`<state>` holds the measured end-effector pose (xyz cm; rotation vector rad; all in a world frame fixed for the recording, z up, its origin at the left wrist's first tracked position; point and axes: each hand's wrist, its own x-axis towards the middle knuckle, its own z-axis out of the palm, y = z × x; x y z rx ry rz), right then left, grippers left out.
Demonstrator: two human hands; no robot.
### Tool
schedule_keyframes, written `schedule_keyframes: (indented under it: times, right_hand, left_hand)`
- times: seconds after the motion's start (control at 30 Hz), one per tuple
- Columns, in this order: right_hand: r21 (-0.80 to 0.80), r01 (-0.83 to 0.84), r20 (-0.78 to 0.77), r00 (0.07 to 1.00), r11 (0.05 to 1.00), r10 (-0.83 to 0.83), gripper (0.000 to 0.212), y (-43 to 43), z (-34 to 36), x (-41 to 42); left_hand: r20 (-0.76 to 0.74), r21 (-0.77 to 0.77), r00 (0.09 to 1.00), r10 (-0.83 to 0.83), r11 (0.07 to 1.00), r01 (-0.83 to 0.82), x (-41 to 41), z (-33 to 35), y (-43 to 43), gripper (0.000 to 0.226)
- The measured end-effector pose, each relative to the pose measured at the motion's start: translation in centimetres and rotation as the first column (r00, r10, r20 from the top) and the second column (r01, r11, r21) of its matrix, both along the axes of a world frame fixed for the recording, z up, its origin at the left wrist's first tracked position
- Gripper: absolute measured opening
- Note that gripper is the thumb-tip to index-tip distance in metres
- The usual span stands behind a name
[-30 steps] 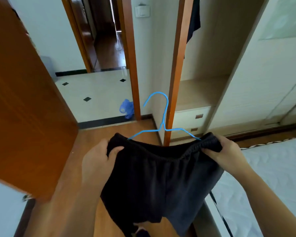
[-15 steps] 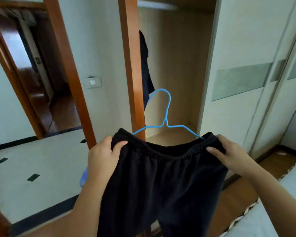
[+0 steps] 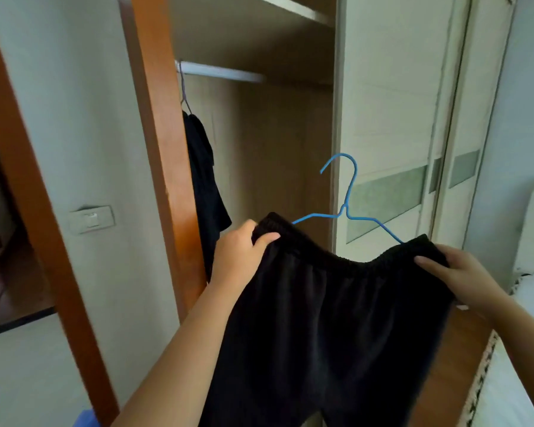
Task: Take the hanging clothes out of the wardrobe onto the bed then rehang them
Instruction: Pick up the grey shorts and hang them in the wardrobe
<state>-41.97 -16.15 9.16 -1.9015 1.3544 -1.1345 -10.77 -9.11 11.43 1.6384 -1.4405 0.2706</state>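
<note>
Left hand (image 3: 241, 251): grips the left end of the waistband, thumb folded over the front, fingers behind the cloth.
Right hand (image 3: 453, 272): pinches the right end of the waistband, thumb across the front, the other fingers hidden behind.
Shorts (image 3: 336, 318): black, soft and matte; the gathered elastic waistband is stretched between both hands and dips in the middle; the legs hang in loose folds, held up in front of the open wardrobe.
Hanger (image 3: 346, 208): thin blue wire; both sloped shoulders run into the waistband, and the curved hook stands upright above it.
Wardrobe (image 3: 284, 149): open bay with pale wood-grain panels and a glossy orange-brown post on its left.
Rail (image 3: 219, 70): pale round bar across the top of the bay.
Dark top (image 3: 204, 186): hangs limp from the rail's far left on a thin grey wire hook, partly behind the post.
Door (image 3: 386, 118): pale sliding panel with a frosted grey-green strip, right of the bay.
Bed (image 3: 530, 303): white, quilted, at the right edge.
Switch (image 3: 91, 218): white rectangular plate on the left wall.
</note>
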Motion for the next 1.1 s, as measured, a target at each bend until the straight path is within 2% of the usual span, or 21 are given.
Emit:
schedule_keyframes:
  times: [0.17,0.27,0.33,0.4,0.47,0.57,0.7,0.87,0.97,1.1]
  right_hand:
    - [-0.129,0.167,0.075,0.985,0.978,-0.158,0.007,-0.8,2.1,2.6]
    - [-0.144,0.243,0.056,0.970,0.959,-0.237,0.010,-1.3,3.6,4.1]
    - [-0.125,0.274,0.041,0.962,0.954,-0.271,0.015,-1.7,4.3,5.2]
    - [-0.057,0.275,0.058,0.961,0.960,-0.272,0.021,-1.9,5.0,6.5]
    - [0.091,0.189,0.194,0.960,0.978,-0.204,0.023,-1.9,5.6,8.0]
    - [0.282,0.043,0.384,0.910,0.958,-0.154,0.020,-2.5,6.5,10.6]
    - [0.339,-0.124,0.519,0.851,0.933,-0.075,0.015,-4.5,8.1,15.1]
    - [0.214,-0.156,0.592,0.806,0.964,0.000,0.013,-7.4,10.8,20.9]
    - [0.133,-0.143,0.617,0.786,0.981,0.031,0.014,-9.2,12.5,23.6]
    - [0.014,-0.169,0.660,0.742,0.986,0.118,0.016,-11.8,15.5,26.4]
  left_hand:
    - [0.089,-0.030,0.996,-0.027,0.999,0.030,2.0,1.5,-4.4,0.036]
    - [0.252,0.037,0.968,0.009,0.999,-0.019,3.2,2.3,-5.3,0.045]
    - [0.420,-0.085,0.907,0.032,0.996,0.004,4.0,3.2,-4.8,0.043]
    - [0.524,-0.251,0.846,0.101,0.967,0.040,4.6,4.2,-3.9,0.035]
    - [0.551,-0.343,0.818,0.165,0.938,0.042,5.3,5.1,-3.1,0.031]
    - [0.588,-0.423,0.773,0.239,0.905,0.042,6.4,6.2,-2.2,0.027]
    - [0.583,-0.448,0.766,0.269,0.894,0.027,7.6,7.1,-1.0,0.033]
    - [0.531,-0.563,0.737,0.417,0.824,-0.061,9.1,8.3,0.0,0.038]
    - [0.387,-0.589,0.816,0.430,0.796,-0.141,10.2,10.1,-0.1,0.061]
    - [0.251,-0.552,0.939,0.236,0.832,-0.062,10.7,11.7,-0.4,0.084]
